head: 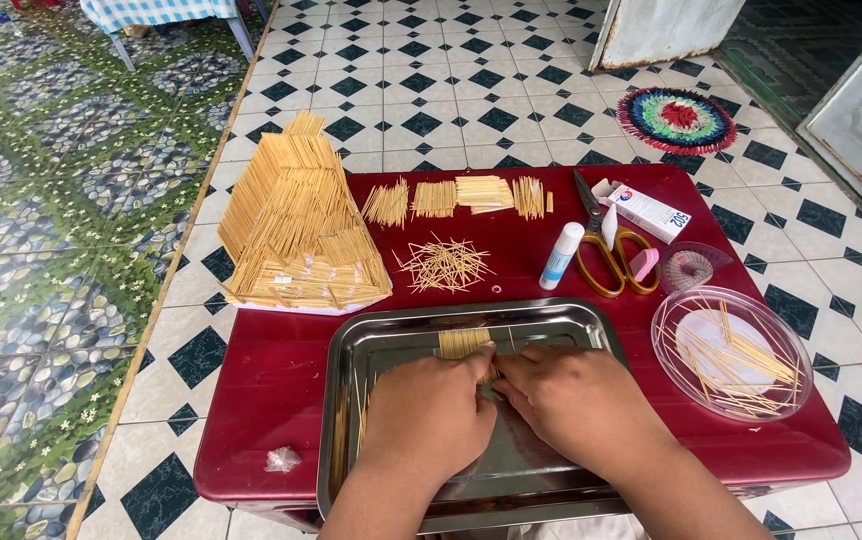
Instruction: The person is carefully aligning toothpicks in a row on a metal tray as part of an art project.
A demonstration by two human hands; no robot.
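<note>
My left hand and my right hand rest side by side inside a shiny metal tray on a low red table. Both press their fingertips on a small flat row of toothpicks lying in the tray. More loose toothpicks lie along the tray's left side, partly hidden by my left hand. Behind the tray stands a house-shaped model made of toothpicks.
A loose toothpick pile and several glued toothpick panels lie mid-table. A glue stick, yellow-handled scissors, a small glue box and a clear round lid holding toothpicks sit at right. A round rug lies on the tiled floor.
</note>
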